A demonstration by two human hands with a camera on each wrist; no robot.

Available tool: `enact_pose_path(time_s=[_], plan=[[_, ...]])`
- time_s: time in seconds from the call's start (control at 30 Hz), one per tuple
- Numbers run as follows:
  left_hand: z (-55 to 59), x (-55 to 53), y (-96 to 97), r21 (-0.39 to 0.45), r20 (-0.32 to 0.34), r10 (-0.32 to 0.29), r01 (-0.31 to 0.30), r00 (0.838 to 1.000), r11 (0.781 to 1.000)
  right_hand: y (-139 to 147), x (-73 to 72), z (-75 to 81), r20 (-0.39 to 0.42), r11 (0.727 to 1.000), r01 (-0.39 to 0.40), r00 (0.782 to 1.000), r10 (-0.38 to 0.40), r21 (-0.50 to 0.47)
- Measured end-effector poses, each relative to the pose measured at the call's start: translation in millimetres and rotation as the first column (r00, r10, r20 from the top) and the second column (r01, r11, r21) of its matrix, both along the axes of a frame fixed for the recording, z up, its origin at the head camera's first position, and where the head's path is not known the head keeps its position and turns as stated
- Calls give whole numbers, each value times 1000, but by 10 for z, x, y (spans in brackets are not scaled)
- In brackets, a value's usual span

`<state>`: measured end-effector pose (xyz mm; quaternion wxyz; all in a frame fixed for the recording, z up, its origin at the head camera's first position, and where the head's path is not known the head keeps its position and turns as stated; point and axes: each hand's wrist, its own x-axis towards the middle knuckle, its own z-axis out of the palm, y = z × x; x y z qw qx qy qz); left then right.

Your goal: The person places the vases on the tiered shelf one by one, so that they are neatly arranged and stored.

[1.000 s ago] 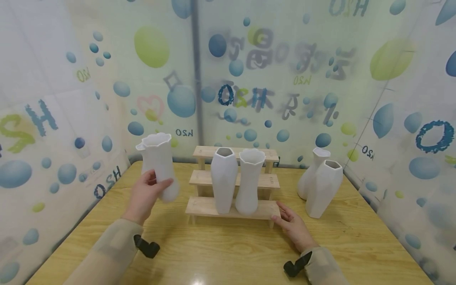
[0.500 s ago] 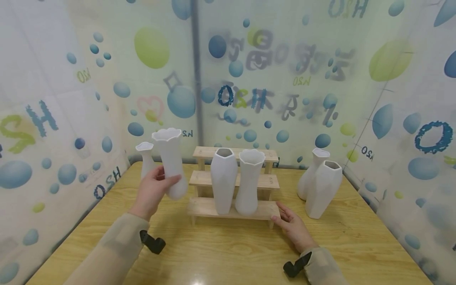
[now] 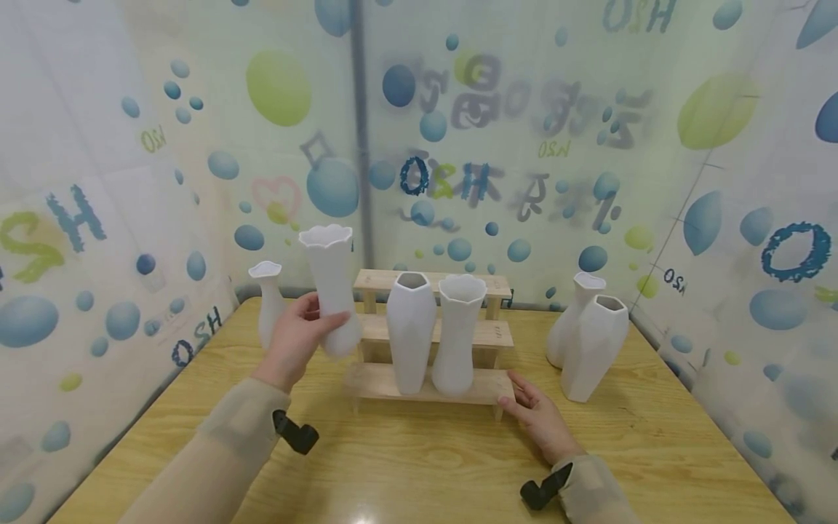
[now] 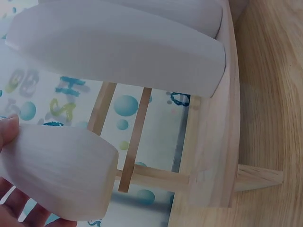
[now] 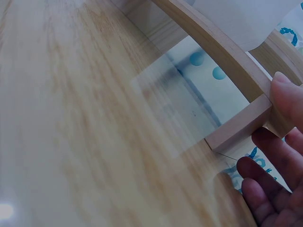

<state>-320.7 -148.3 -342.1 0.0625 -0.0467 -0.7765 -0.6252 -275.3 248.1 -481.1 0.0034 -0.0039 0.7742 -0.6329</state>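
My left hand (image 3: 297, 338) grips the lower part of a white vase with a wavy rim (image 3: 332, 273), thumb in front. The vase hangs nearly upright before the left end of a three-tier wooden stand (image 3: 366, 378); its rounded base (image 4: 71, 172) appears in the left wrist view. My right hand (image 3: 537, 415) holds the right end of the lowest shelf (image 5: 236, 71), the thumb at its edge and a finger under it by the leg. On that shelf stand a faceted white vase (image 3: 411, 335) and, right beside it, a wavy-rimmed white vase (image 3: 461, 335).
A narrow-necked white vase (image 3: 269, 302) stands on the wooden table (image 3: 419, 466) at the left, partly behind my left hand. At the right are a faceted vase (image 3: 594, 349) and a narrow-necked one (image 3: 566, 331) behind it. Printed curtains (image 3: 556, 240) surround the table.
My left hand has carried its vase rightward and slightly up, toward the stand, uncovering the narrow-necked vase at the left. The right hand stays at the shelf's end.
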Motion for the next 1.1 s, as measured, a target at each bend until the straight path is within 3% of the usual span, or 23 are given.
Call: enact_pose_path(time_s=[0.7,1.1], plan=[[42,-223,244,-8,62,7,-7,998,1000,3,-20,-29,7,1000,10,1000,-10,2],[32,-333,402,36,51,-45,43,998,998,7,-6,-10,13,1000,2,1000,-2,-10]])
